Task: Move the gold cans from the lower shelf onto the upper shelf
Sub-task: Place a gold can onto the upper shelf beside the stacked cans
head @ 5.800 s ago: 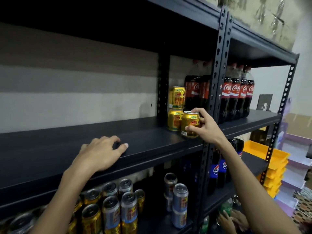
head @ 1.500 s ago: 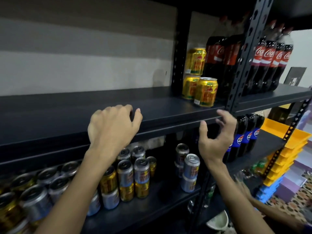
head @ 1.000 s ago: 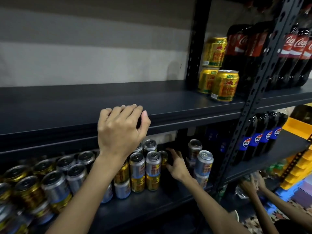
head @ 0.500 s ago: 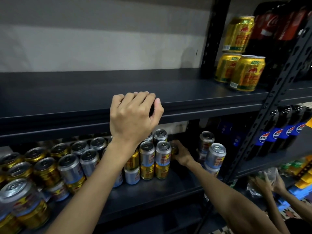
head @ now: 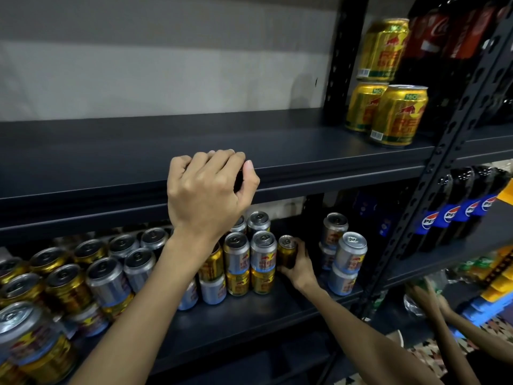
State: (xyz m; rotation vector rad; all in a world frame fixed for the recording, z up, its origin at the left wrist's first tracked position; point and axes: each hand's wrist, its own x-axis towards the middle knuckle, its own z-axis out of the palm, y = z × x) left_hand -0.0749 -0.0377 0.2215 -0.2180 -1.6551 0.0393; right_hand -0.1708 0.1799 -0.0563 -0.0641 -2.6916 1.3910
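Three gold cans (head: 398,115) stand at the right end of the upper shelf (head: 305,159), one stacked on another. On the lower shelf (head: 249,318) several gold and silver cans are stacked in rows. My right hand (head: 299,266) reaches under the upper shelf and grips a single gold can (head: 287,251) beside the stacks. My left hand (head: 208,190) rests on the front edge of the upper shelf with its fingers curled over the lip.
Cola bottles (head: 449,37) fill the upper shelf's right end, and Pepsi bottles (head: 455,209) stand on the right bay. A black upright post (head: 433,173) splits the bays. Another person's hands (head: 424,295) work low at the right, near yellow bins (head: 499,276).
My right hand dropped from the upper shelf's edge to the lower shelf and closed round a gold can. The view shifted closer and left. My left hand stayed on the shelf edge.
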